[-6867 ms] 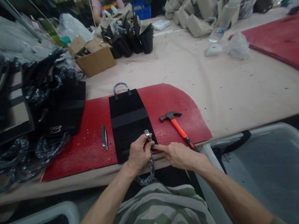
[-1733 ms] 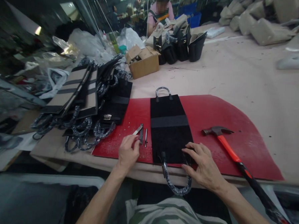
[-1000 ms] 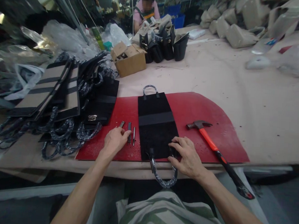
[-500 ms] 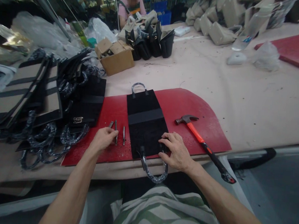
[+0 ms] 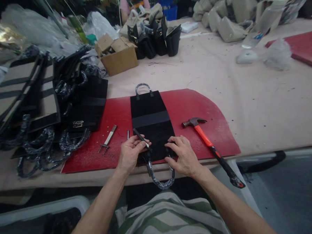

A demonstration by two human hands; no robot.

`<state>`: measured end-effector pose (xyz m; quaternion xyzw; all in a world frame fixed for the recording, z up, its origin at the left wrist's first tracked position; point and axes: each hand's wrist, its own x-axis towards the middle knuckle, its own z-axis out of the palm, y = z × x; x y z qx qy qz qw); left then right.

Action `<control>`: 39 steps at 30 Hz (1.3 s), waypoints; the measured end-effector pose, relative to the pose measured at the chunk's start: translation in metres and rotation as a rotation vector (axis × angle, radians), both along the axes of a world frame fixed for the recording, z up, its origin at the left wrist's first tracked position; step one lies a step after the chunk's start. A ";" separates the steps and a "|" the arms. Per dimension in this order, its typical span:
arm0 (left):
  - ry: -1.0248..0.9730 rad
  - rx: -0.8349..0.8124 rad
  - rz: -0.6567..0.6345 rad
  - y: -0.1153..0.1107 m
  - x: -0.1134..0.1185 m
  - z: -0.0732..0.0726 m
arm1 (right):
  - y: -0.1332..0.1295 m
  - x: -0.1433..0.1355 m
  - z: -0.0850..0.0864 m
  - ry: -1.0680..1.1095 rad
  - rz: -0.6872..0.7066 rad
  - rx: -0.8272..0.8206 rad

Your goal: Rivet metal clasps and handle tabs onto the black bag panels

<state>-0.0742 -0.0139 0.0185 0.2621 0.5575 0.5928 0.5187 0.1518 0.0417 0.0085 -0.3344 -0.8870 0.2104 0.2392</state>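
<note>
My left hand (image 5: 130, 152) is closed on a slim metal punch (image 5: 141, 137), tilted over the lower left of a black bag panel (image 5: 153, 136). The panel lies flat on a red board (image 5: 200, 109). A plastic-wrapped handle (image 5: 163, 184) hangs off its near edge, and another wrapped handle (image 5: 143, 85) stands out at its far end. My right hand (image 5: 182, 155) rests at the panel's lower right, its thumb and fingers apart on either side of the near handle's right tab. A pronged punch (image 5: 108, 139) and another thin rod (image 5: 128, 134) lie left of the panel.
A claw hammer (image 5: 204, 135) with an orange and black grip lies on the right, its end past the table edge. Stacked black bag panels (image 5: 90, 106) fill the left. Farther back are a cardboard box (image 5: 119, 61), black bags (image 5: 154, 42) and a person (image 5: 133, 4).
My left hand has picked up a punch from the board and moved right with it, over the bag panel. My right hand has stayed in place on the panel.
</note>
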 end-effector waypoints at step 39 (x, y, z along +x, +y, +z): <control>0.979 0.410 -0.136 -0.016 0.019 -0.018 | -0.002 0.010 0.006 0.048 0.031 -0.044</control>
